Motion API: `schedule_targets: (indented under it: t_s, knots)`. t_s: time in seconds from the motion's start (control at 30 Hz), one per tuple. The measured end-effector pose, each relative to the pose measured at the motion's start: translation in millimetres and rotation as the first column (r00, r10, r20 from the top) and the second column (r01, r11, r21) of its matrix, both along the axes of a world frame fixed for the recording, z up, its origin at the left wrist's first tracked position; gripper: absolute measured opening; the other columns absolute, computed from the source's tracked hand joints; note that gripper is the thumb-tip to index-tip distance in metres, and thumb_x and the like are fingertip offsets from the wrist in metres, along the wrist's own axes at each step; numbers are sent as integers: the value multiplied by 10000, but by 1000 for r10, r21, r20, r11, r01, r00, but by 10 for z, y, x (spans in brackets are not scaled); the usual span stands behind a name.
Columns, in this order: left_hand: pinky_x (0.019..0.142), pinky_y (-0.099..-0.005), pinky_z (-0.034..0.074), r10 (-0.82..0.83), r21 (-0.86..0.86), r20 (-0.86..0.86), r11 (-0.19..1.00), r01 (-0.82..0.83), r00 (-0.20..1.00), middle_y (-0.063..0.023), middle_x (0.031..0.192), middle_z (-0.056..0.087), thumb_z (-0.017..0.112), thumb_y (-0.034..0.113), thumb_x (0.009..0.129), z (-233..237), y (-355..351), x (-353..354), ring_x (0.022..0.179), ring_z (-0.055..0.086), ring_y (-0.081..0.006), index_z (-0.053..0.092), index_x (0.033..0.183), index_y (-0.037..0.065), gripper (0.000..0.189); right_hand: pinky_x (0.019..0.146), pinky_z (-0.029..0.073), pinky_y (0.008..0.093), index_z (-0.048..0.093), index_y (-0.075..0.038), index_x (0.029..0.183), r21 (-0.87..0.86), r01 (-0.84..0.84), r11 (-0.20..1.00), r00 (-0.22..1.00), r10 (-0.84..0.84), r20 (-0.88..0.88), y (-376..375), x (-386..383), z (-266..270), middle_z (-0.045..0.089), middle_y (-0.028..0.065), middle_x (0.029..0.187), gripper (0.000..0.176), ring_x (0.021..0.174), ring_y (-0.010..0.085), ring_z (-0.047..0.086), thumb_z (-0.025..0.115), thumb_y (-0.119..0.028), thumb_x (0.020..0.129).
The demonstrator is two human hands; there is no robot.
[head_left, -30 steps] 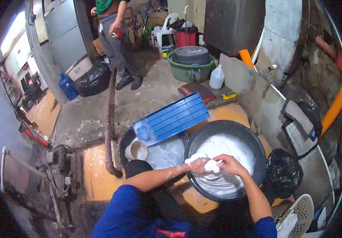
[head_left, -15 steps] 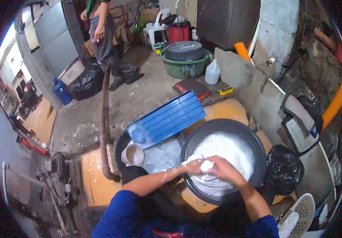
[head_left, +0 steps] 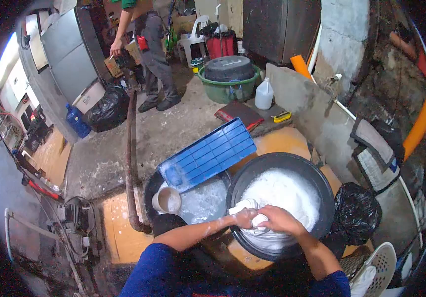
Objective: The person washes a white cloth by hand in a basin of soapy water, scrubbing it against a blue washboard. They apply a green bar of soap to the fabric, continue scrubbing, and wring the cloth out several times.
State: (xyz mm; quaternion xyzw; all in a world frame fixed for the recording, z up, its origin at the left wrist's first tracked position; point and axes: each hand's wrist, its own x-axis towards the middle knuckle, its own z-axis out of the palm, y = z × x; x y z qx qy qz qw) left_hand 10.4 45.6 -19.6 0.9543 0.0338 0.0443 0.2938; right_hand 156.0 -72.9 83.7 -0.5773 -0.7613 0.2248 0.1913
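Note:
White, sudsy cloth [head_left: 282,193] lies in a round black tub [head_left: 325,198]. Near the front left of this tub, my left hand [head_left: 244,218] grips a bunched part of the cloth. My right hand [head_left: 279,219] is closed on the same cloth just beside it. To the left, a second dark basin holds soapy water [head_left: 203,202], with a light round tub-like scoop [head_left: 167,200] in it. A blue plastic tray [head_left: 208,153] lies slanted across that basin's back rim.
Behind are a green tub [head_left: 228,90], a clear jug [head_left: 264,94] and a yellow brush [head_left: 282,117]. A person [head_left: 156,59] stands at the back left. A brown pipe [head_left: 130,163] runs left of the basin; a black bag [head_left: 356,213] sits at right.
The view has shifted slightly. Both my hands remain on the cloth at nearly the same place. The other person has changed posture, with one arm now lower and reaching further left.

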Motion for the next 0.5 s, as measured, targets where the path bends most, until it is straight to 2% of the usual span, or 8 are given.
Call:
schedule_targets:
  t_s: [0.07,0.17,0.27,0.33,0.4,0.5]
  knots:
    - [734,-428,411,4,14,-35,1000,-4,999,-205,900,531,700,345,600,80,-32,-28,840,532,-364,486,1017,-32,602,810,403,378,532,-49,1029,-19,1,1000,1000,-2,-6,-11,-1,-33,546,146,973,385,941,316,500,626,-227,700]
    - [736,-427,406,16,-7,-5,1000,-16,1000,-191,900,531,691,326,605,-151,-13,-12,855,528,-353,479,1026,-27,589,813,402,375,542,-50,1019,-46,-3,999,1000,4,12,-18,-15,-45,551,146,970,373,938,313,504,624,-231,703]
    - [753,-429,403,-24,9,-104,1000,25,994,-194,925,525,645,252,639,26,-47,-31,884,521,-349,459,1060,-20,535,833,403,381,538,-59,1020,-88,-7,996,999,10,37,2,-62,51,560,133,990,352,957,305,510,608,-213,711]
    - [756,-435,402,-11,6,-81,1000,12,997,-197,947,527,635,215,633,43,-37,-31,885,522,-354,452,1083,-22,541,839,401,381,539,-58,1022,-114,-14,993,999,18,35,-3,-59,75,563,133,996,351,959,306,511,606,-212,714]
    - [751,-440,403,12,-28,-27,1000,-13,1000,-198,953,529,633,205,633,50,-50,-53,882,524,-356,448,1096,-19,546,835,405,378,553,-54,1005,-77,12,997,999,-10,31,-11,-69,97,572,140,979,335,940,312,523,609,-213,715]
    - [762,-430,411,21,-192,12,981,-18,1000,-204,954,541,630,186,650,24,18,-43,900,527,-355,452,1107,2,524,808,415,373,563,-51,995,-65,54,996,999,-53,10,-19,-68,165,575,151,956,334,913,312,533,619,-220,712]
